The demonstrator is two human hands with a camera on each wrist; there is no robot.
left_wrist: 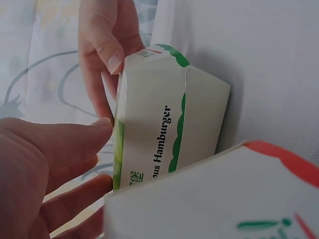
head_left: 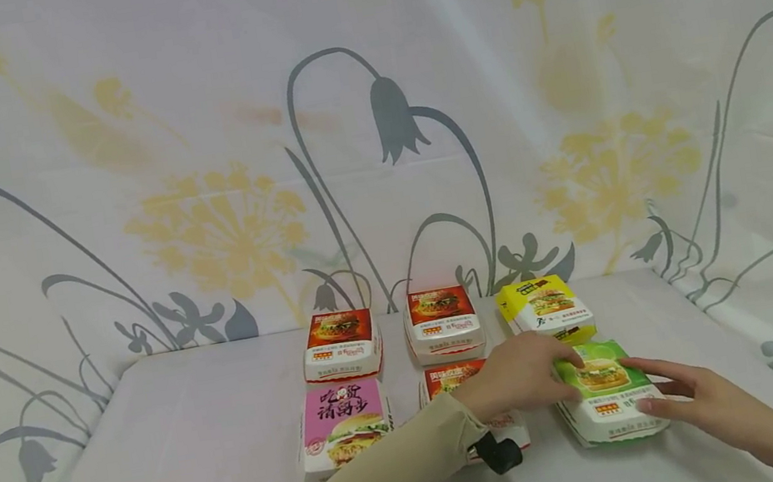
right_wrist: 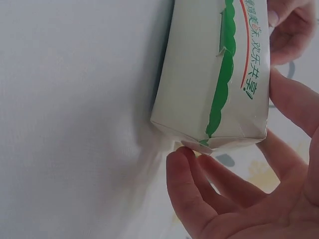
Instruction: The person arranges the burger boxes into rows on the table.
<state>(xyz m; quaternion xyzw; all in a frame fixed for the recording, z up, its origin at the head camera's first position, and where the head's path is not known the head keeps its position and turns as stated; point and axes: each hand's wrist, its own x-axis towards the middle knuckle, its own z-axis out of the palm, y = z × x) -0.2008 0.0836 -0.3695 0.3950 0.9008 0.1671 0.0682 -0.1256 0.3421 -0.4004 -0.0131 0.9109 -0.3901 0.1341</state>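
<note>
A green-and-white hamburger box (head_left: 606, 408) with a burger picture on its lid stands on the white table at the right of the front row. My left hand (head_left: 522, 375) reaches across to its left side; thumb and fingertips touch the lid's edge, fingers fairly straight. At the box's right corner, my right hand (head_left: 708, 401) has thumb and forefinger on the lid. In the right wrist view, the other fingers (right_wrist: 182, 179) of that hand curl under the corner against a small flap. The lid looks closed.
A red-and-white box (head_left: 453, 375) lies partly beneath my left forearm, beside a pink box (head_left: 348, 428). Behind stand two red-and-white boxes (head_left: 337, 341) and a yellow box (head_left: 545, 309). A flower-patterned curtain (head_left: 372, 150) hangs along the table's back edge.
</note>
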